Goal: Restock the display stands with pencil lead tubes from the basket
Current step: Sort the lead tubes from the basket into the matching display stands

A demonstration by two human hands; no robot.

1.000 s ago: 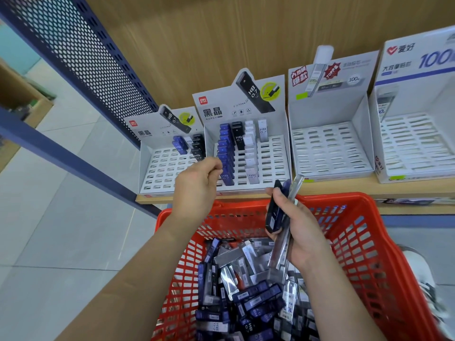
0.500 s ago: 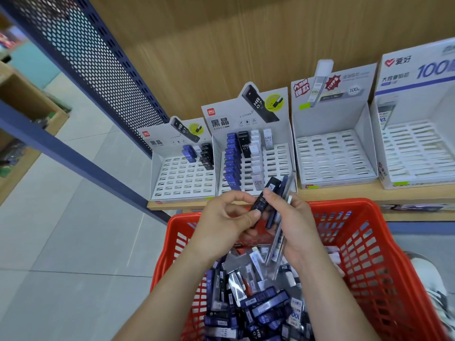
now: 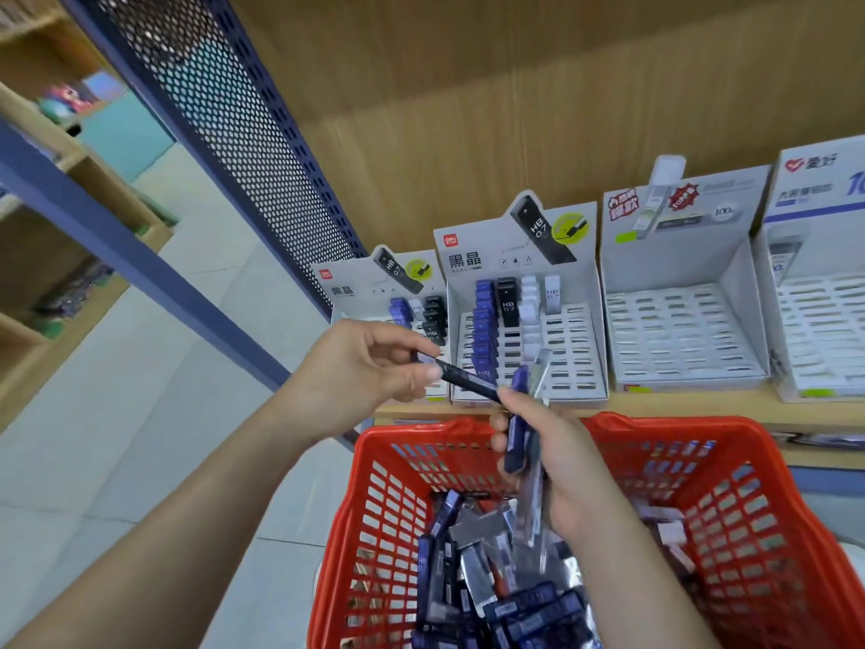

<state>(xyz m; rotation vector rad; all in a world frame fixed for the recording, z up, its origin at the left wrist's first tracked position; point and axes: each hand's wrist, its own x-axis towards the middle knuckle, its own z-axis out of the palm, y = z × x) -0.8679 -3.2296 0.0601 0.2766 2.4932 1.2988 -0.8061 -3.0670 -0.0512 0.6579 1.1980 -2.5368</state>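
My left hand [image 3: 370, 367] pinches one end of a black lead tube [image 3: 468, 379] and holds it in front of the display stands. My right hand [image 3: 557, 466] grips a bunch of tubes, a blue one [image 3: 517, 428] and clear grey ones, over the red basket [image 3: 730, 503]. The basket holds several loose blue, black and clear tubes [image 3: 496, 597]. The second stand [image 3: 524, 316] carries a blue column, some black and white tubes. The leftmost stand [image 3: 398, 297] has a few tubes at its back.
Two white stands [image 3: 678, 330] [image 3: 824, 316] to the right show bare slots. All stands sit on a wooden shelf [image 3: 678, 405] against a wood panel. A blue perforated metal panel [image 3: 224, 124] rises on the left, and tiled floor lies below it.
My left hand came back from the stands to my right hand, took the black tube from the bunch and now draws it out to the left. The view has shifted.
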